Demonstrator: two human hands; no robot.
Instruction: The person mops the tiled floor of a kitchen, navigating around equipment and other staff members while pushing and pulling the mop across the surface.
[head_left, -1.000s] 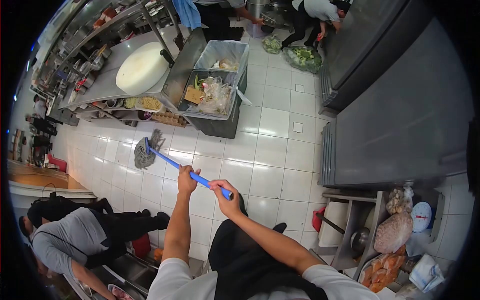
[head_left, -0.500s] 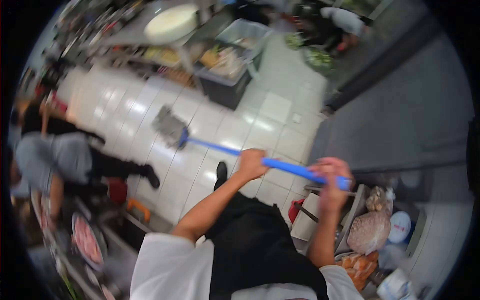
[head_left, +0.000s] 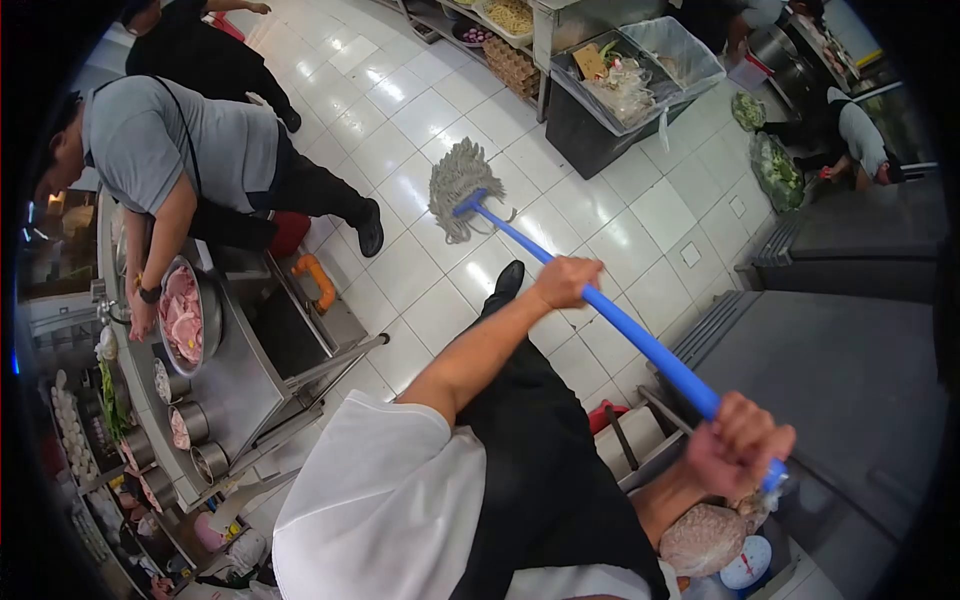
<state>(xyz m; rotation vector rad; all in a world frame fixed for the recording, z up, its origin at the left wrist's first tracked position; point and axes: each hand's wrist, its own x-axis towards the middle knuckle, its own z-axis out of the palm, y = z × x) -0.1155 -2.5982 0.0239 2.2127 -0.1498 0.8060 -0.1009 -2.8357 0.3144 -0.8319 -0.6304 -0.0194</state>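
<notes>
A mop with a blue handle (head_left: 655, 352) and a grey string head (head_left: 462, 185) slants across the view, its head lying on the white tiled floor (head_left: 420, 285). My left hand (head_left: 568, 282) is wrapped round the handle partway down, nearer the mop head. Close to the handle's top end, at the lower right, my right hand (head_left: 738, 446) grips it with curled fingers. One of my black shoes shows on the tiles just below the mop head.
At the left, a person in a grey shirt (head_left: 220, 140) leans over a bowl of raw meat (head_left: 183, 315) on a steel counter. Another person stands behind. A dark bin (head_left: 580, 137) stands at the upper right, grey cabinets (head_left: 830, 370) at the right, and leafy greens (head_left: 778, 172) beyond.
The view has turned, so the mop head appears farther right and higher. My right hand and the handle's top end sit lower and farther right. The person in grey shows more fully.
</notes>
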